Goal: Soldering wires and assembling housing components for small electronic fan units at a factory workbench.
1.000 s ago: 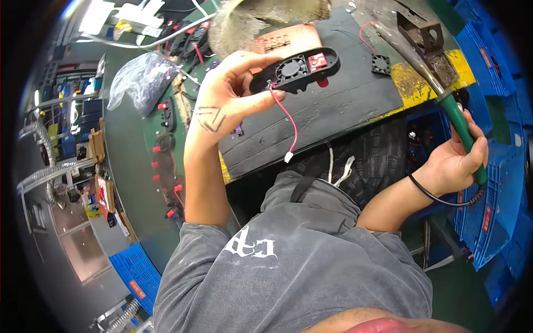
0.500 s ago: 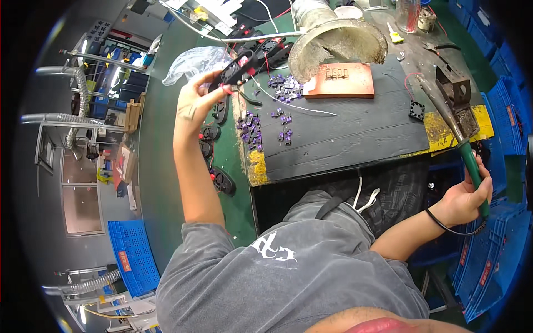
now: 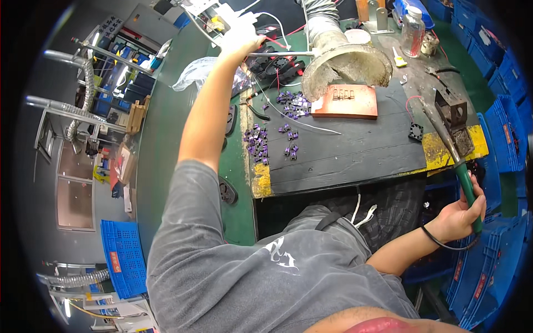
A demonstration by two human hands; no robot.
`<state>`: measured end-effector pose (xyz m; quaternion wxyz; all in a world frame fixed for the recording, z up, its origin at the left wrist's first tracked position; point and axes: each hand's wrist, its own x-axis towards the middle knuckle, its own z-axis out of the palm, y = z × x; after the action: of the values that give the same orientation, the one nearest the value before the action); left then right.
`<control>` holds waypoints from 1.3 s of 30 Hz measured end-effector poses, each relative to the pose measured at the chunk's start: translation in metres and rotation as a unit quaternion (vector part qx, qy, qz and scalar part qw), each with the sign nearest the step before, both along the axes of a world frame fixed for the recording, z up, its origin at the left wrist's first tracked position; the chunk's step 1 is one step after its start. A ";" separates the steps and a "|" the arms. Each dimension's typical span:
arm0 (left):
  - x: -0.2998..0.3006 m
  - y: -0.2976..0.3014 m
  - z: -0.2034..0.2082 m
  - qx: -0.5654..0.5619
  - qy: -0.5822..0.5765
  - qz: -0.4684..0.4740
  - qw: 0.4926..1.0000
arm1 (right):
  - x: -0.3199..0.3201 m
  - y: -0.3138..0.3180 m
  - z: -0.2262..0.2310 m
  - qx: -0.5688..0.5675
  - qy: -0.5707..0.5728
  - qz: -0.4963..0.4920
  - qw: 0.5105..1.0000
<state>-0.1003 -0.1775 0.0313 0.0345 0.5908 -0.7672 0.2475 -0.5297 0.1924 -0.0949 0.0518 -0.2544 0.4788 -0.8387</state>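
Observation:
My left hand is stretched to the far end of the bench, right beside a pile of black fan parts with red wires. Glare hides its fingers, so a grip cannot be judged. My right hand hangs off the bench's near right corner, closed round the green handle of a soldering iron whose tip points up toward a metal stand. Small purple parts lie scattered on the dark mat beside a copper-coloured jig plate.
A grey fume duct hood sits behind the jig. One small black fan lies near the stand. A plastic bottle stands at the back, blue crates line the right, and a clear plastic bag lies at the left.
My left hand has carried the black fan part with its red wire away from the mat to the far pile. My right hand has kept its hold on the soldering iron.

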 end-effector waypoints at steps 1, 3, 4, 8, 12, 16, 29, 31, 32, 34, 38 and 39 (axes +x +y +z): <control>-0.001 -0.017 0.003 0.045 -0.008 -0.015 0.999 | -0.003 0.000 -0.005 -0.006 0.003 0.006 1.000; 0.004 -0.051 0.002 0.020 -0.062 -0.041 0.997 | -0.001 -0.002 -0.003 -0.007 0.005 0.002 1.000; 0.011 -0.066 -0.005 0.005 -0.117 -0.068 0.991 | -0.002 -0.001 -0.006 -0.010 0.011 0.009 1.000; 0.005 -0.097 -0.005 0.196 -0.190 0.038 0.961 | -0.006 -0.003 -0.010 -0.007 0.010 -0.002 1.000; 0.010 -0.100 -0.010 0.291 -0.172 0.105 0.935 | -0.006 -0.008 -0.008 -0.005 0.008 -0.010 1.000; 0.030 -0.111 -0.019 0.317 -0.039 0.179 0.930 | -0.008 -0.009 -0.012 -0.008 0.015 -0.008 1.000; 0.079 -0.166 -0.073 0.277 -0.243 0.263 0.892 | -0.005 -0.011 -0.009 -0.015 0.012 -0.017 1.000; 0.049 -0.156 -0.073 0.274 -0.151 0.275 0.909 | -0.004 -0.011 -0.012 -0.005 0.017 -0.034 0.999; 0.036 -0.141 -0.066 0.276 -0.152 0.270 0.910 | -0.003 -0.010 -0.012 -0.003 0.019 -0.039 0.999; 0.018 -0.104 -0.046 0.184 -0.167 0.203 0.947 | -0.001 -0.008 -0.009 -0.002 0.034 -0.026 0.999; 0.009 -0.077 -0.018 0.214 -0.190 0.173 0.942 | 0.002 -0.010 -0.004 -0.005 0.032 -0.015 0.999; 0.013 -0.073 -0.018 0.097 -0.206 0.068 0.971 | 0.003 -0.010 -0.003 -0.002 0.023 -0.020 1.000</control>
<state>-0.0878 -0.2501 0.0134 -0.1988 0.5784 -0.7362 0.2897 -0.5271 0.1824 -0.0977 0.0240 -0.2638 0.4831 -0.8345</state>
